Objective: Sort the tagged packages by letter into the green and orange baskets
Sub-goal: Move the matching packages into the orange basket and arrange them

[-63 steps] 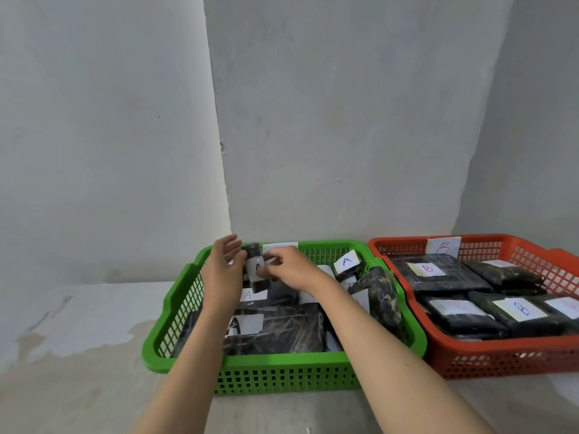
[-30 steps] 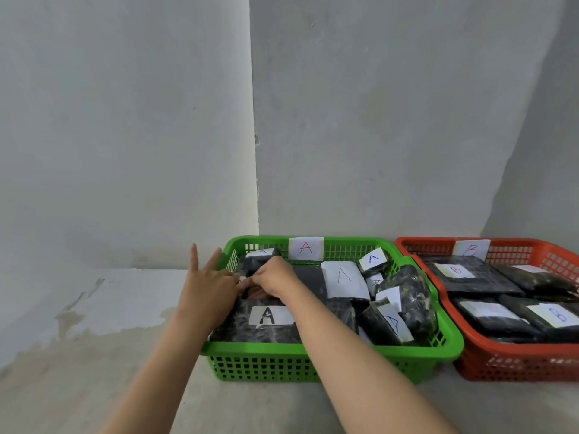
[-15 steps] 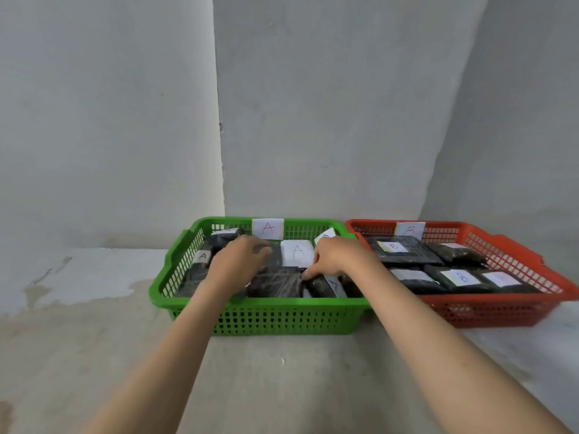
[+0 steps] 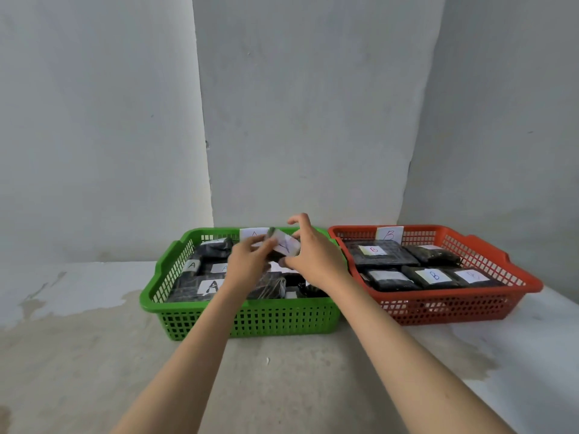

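Black plastic-wrapped package with a white paper tag (image 4: 286, 245), raised just above the middle of the green perforated plastic basket (image 4: 250, 319), lies between my two hands. My left hand (image 4: 247, 264) pinches its left edge with curled fingertips; my right hand (image 4: 313, 255) curls round its right side, thumb below and index finger arched clear above it. Both hands are thus clamped on the same package, close together. Its tag faces me, tilted, with a dark handwritten letter I cannot read because of blur; the dark wrapping shows below the tag.

Beneath the hands, the green basket holds further black wrapped packages: one at the front left bears a large black "A" tag (image 4: 212, 287), and smaller "A" tags sit behind it at the left wall. A white card marked with a red "A" (image 4: 253, 234) stands on the basket's far rim, partly hidden by my left fingers.

Touching the green basket's right side stands the orange perforated plastic basket (image 4: 438, 308), with a white card marked "B" (image 4: 389, 234) on its far rim and black packages tagged "B" (image 4: 434, 276) lying flat inside.

Both baskets rest on a pale stained concrete surface (image 4: 94, 355) against a grey plastered wall (image 4: 297, 104).
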